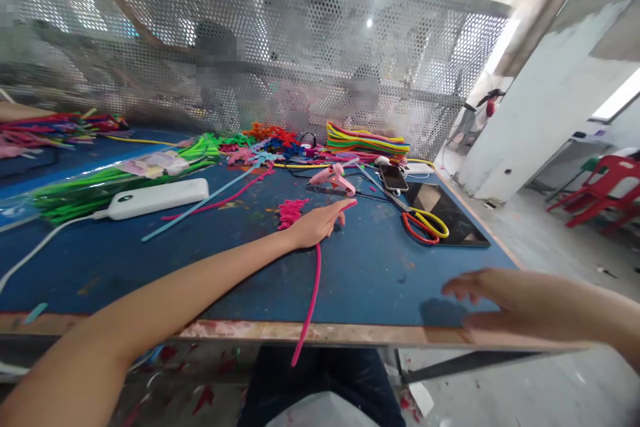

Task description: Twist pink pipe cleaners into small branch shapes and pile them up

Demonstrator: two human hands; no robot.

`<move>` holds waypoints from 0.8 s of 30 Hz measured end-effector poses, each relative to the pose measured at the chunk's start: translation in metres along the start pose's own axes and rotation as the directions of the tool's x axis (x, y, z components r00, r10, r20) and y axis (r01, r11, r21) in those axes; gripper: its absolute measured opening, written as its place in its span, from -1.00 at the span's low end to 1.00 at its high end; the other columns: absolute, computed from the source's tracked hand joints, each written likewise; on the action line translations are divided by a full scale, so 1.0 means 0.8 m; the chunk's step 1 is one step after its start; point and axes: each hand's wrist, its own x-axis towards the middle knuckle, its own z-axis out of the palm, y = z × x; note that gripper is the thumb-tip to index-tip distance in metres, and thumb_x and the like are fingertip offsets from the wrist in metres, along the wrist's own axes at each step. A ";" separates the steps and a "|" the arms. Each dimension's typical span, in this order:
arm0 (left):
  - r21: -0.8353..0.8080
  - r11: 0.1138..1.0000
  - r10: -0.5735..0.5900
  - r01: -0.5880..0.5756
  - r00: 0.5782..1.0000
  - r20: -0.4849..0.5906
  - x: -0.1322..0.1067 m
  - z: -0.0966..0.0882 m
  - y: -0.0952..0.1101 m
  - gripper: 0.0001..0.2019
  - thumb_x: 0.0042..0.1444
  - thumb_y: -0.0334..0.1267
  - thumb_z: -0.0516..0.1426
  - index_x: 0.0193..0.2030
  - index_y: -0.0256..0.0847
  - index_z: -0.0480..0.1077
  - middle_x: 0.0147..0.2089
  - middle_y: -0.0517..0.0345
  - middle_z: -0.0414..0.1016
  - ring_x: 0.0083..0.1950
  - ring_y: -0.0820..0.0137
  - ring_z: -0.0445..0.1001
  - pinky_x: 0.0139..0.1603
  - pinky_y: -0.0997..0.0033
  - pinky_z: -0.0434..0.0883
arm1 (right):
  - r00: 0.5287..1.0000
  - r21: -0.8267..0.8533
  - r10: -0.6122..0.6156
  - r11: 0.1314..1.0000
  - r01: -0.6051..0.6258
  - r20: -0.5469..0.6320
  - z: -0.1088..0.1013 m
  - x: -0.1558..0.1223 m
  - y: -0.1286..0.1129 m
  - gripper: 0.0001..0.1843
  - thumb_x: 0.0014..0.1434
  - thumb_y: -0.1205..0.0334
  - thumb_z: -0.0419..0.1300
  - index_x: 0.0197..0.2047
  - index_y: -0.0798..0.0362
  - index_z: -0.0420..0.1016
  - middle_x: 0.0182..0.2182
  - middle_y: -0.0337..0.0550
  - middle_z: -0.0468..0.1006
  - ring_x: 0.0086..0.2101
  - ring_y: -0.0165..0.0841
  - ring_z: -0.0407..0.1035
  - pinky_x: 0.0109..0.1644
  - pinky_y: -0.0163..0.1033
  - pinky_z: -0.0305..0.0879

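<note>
Pink pipe cleaner (313,293), long axis nearward from left hand (317,223) (cannot tell grip), overhangs table (370,280); right hand (493,297) wide.

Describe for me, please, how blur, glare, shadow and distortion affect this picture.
Head view: the right hand is smeared, apparently by motion, with a soft shadow beside it; the left hand looks sharper. Head view: bright spots glare through the perforated screen, and the glossy black panel shows reflections. Head view: the leaning pillar suggests wide-angle distortion, camera tilt or both.
</note>
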 end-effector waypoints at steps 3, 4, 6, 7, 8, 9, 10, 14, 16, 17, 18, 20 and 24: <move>-0.076 0.997 0.021 -0.027 0.996 -0.081 0.000 0.001 -0.006 -0.59 0.18 -0.45 -0.20 0.14 -0.18 0.16 -0.18 0.12 0.37 -0.40 0.55 0.35 -0.20 0.47 0.33 | 0.999 -0.052 -0.034 0.998 0.035 0.025 -0.045 0.079 -0.003 -0.60 0.12 0.02 0.06 -0.02 -0.01 0.42 -0.20 -0.10 0.55 -0.31 -0.30 0.45 -0.32 -0.30 0.28; -0.082 0.996 0.015 -0.023 0.995 -0.103 0.000 0.002 -0.008 -0.61 0.16 -0.47 -0.19 0.09 -0.21 0.20 -0.17 0.12 0.37 -0.36 0.53 0.36 -0.16 0.44 0.33 | 0.999 -0.108 -0.039 0.993 0.040 0.012 -0.056 0.104 -0.003 -0.65 0.12 0.06 0.07 -0.11 0.05 0.46 -0.27 -0.06 0.56 -0.36 -0.30 0.44 -0.36 -0.31 0.25; -0.065 0.998 0.001 -0.008 0.994 -0.111 -0.002 0.002 -0.009 -0.61 0.11 -0.52 -0.18 0.04 -0.22 0.23 -0.18 0.12 0.38 -0.33 0.51 0.36 -0.14 0.42 0.33 | 0.994 -0.200 -0.017 0.980 -0.006 -0.111 -0.073 0.149 -0.008 -0.71 0.13 0.10 0.06 -0.24 0.08 0.50 -0.40 -0.05 0.55 -0.45 -0.32 0.40 -0.44 -0.32 0.16; -0.038 0.999 0.004 -0.008 0.995 -0.099 -0.002 0.001 -0.009 -0.60 0.10 -0.54 -0.17 0.04 -0.22 0.23 -0.18 0.12 0.38 -0.31 0.50 0.37 -0.13 0.41 0.33 | 0.980 -0.204 -0.012 0.979 -0.030 -0.200 -0.080 0.168 -0.013 -0.74 0.13 0.11 0.07 -0.26 0.08 0.50 -0.40 -0.06 0.55 -0.46 -0.33 0.39 -0.45 -0.33 0.13; 0.001 1.000 0.019 -0.019 0.997 -0.081 -0.004 0.001 -0.007 -0.59 0.08 -0.55 -0.16 0.03 -0.22 0.24 -0.18 0.12 0.38 -0.29 0.49 0.38 -0.12 0.42 0.33 | 0.957 -0.193 -0.041 0.981 -0.016 -0.287 -0.086 0.187 -0.020 -0.75 0.13 0.13 0.07 -0.30 0.08 0.51 -0.42 -0.07 0.55 -0.46 -0.35 0.38 -0.44 -0.33 0.11; 0.056 0.998 0.045 -0.042 0.998 -0.053 -0.005 0.000 -0.005 -0.60 0.08 -0.56 -0.14 0.02 -0.21 0.26 -0.18 0.12 0.38 -0.23 0.46 0.38 -0.10 0.42 0.32 | 0.925 -0.169 -0.087 0.985 0.025 -0.370 -0.092 0.203 -0.030 -0.74 0.14 0.15 0.05 -0.33 0.09 0.51 -0.43 -0.10 0.55 -0.46 -0.37 0.37 -0.43 -0.34 0.10; 0.118 0.990 0.078 -0.075 0.997 -0.015 -0.006 0.000 -0.002 -0.61 0.08 -0.56 -0.13 0.00 -0.20 0.27 -0.17 0.12 0.39 -0.17 0.43 0.38 -0.08 0.43 0.31 | 0.883 -0.150 -0.142 0.985 0.082 -0.447 -0.099 0.219 -0.041 -0.72 0.16 0.15 0.03 -0.36 0.10 0.51 -0.46 -0.12 0.54 -0.47 -0.39 0.35 -0.43 -0.35 0.09; 0.374 0.893 0.197 -0.251 0.965 0.175 -0.012 0.000 0.010 -0.71 0.14 -0.43 -0.06 -0.03 -0.16 0.30 -0.20 0.08 0.38 -0.20 0.36 0.41 -0.27 0.46 0.32 | 0.696 -0.107 -0.200 0.979 0.175 -0.689 -0.134 0.271 -0.081 -0.64 0.14 0.11 0.01 -0.45 0.15 0.51 -0.55 -0.15 0.50 -0.53 -0.43 0.28 -0.46 -0.35 0.04; 0.471 0.827 0.223 -0.306 0.949 0.225 -0.015 0.000 0.013 -0.77 0.20 -0.28 -0.06 -0.07 -0.14 0.33 -0.24 0.07 0.38 -0.31 0.37 0.42 -0.42 0.47 0.27 | 0.614 -0.074 -0.166 0.982 0.173 -0.771 -0.153 0.293 -0.082 -0.67 0.11 0.13 0.03 -0.45 0.15 0.51 -0.55 -0.14 0.50 -0.53 -0.43 0.28 -0.44 -0.34 0.07; 0.506 0.802 0.218 -0.316 0.945 0.244 -0.017 0.001 0.013 -0.77 0.21 -0.24 -0.06 -0.08 -0.11 0.34 -0.27 0.09 0.38 -0.38 0.39 0.41 -0.49 0.48 0.22 | 0.563 -0.031 -0.113 0.988 0.152 -0.819 -0.160 0.303 -0.074 -0.68 0.10 0.14 0.03 -0.44 0.15 0.52 -0.55 -0.14 0.50 -0.53 -0.42 0.29 -0.42 -0.33 0.09; 0.528 0.784 0.211 -0.327 0.940 0.269 -0.019 0.001 0.013 -0.78 0.21 -0.25 -0.06 -0.08 -0.07 0.35 -0.29 0.11 0.39 -0.43 0.42 0.39 -0.53 0.49 0.16 | 0.502 0.036 -0.027 0.993 0.115 -0.864 -0.165 0.313 -0.061 -0.65 0.11 0.11 0.01 -0.41 0.16 0.52 -0.53 -0.12 0.51 -0.52 -0.42 0.29 -0.42 -0.33 0.11; 0.525 0.775 0.216 -0.352 0.928 0.304 -0.021 0.002 0.011 -0.71 0.19 -0.34 -0.04 -0.01 0.04 0.32 -0.32 0.14 0.40 -0.46 0.46 0.37 -0.57 0.51 0.07 | 0.459 0.205 0.164 0.978 0.042 -0.873 -0.165 0.332 -0.027 -0.58 0.15 0.09 -0.07 -0.31 0.19 0.51 -0.48 -0.08 0.53 -0.53 -0.42 0.31 -0.43 -0.33 0.15; 0.380 0.853 0.278 -0.358 0.927 0.251 -0.024 0.005 0.011 -0.54 0.12 -0.44 -0.03 0.10 0.14 0.26 -0.35 0.17 0.42 -0.47 0.48 0.37 -0.58 0.52 0.01 | 0.568 0.222 0.281 0.960 -0.174 -0.773 -0.128 0.367 0.043 -0.61 0.14 0.17 -0.07 -0.22 0.25 0.49 -0.38 0.03 0.54 -0.43 -0.34 0.37 -0.36 -0.29 0.19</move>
